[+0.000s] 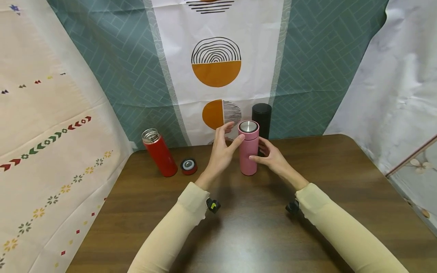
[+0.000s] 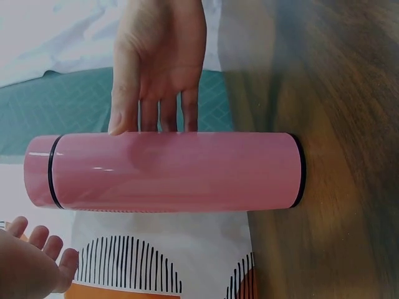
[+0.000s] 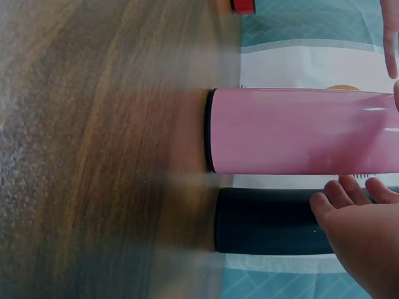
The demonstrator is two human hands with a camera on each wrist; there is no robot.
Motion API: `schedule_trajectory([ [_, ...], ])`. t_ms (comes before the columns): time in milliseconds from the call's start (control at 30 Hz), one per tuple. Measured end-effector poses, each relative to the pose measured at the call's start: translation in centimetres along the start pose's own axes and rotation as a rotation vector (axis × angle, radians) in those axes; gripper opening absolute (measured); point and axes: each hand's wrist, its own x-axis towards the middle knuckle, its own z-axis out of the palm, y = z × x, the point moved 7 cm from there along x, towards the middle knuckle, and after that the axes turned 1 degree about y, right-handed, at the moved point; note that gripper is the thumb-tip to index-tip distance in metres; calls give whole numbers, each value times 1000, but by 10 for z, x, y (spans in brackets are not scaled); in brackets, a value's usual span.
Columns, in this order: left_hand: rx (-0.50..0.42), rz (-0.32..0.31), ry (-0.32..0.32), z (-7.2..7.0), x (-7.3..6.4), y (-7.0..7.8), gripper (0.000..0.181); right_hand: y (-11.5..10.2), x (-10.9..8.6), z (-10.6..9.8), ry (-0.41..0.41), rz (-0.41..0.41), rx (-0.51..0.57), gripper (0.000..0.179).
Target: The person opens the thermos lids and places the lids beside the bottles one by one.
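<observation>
A pink thermos (image 1: 248,155) stands upright on the wooden table, its lid with a silver disc on top. Beside the lid on the left is my left hand (image 1: 222,151), fingers spread and thumb pointing at the rim. My right hand (image 1: 274,159) is at the thermos's right side, its thumb toward the front and fingers partly behind. In the right wrist view, the fingertips of the right hand (image 3: 368,230) are right at the pink wall, overlapping a black thermos (image 3: 274,221). The left wrist view shows the left hand (image 2: 31,265) next to the lid end, fingers loosely bent.
An uncapped red thermos (image 1: 160,155) stands at the left of the table (image 1: 252,227), with its red-rimmed lid (image 1: 189,167) lying to its right. The black thermos stands just behind the pink one. Patterned cloth (image 1: 215,26) hangs along the table's back edge.
</observation>
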Motion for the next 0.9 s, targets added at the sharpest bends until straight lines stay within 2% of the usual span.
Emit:
schedule_trajectory([
  [400, -1, -48, -2, 2, 4, -5, 61, 7, 7, 8, -11, 10, -6, 83],
  [900, -39, -48, -15, 5, 8, -10, 63, 17, 12, 12, -29, 10, -58, 70],
])
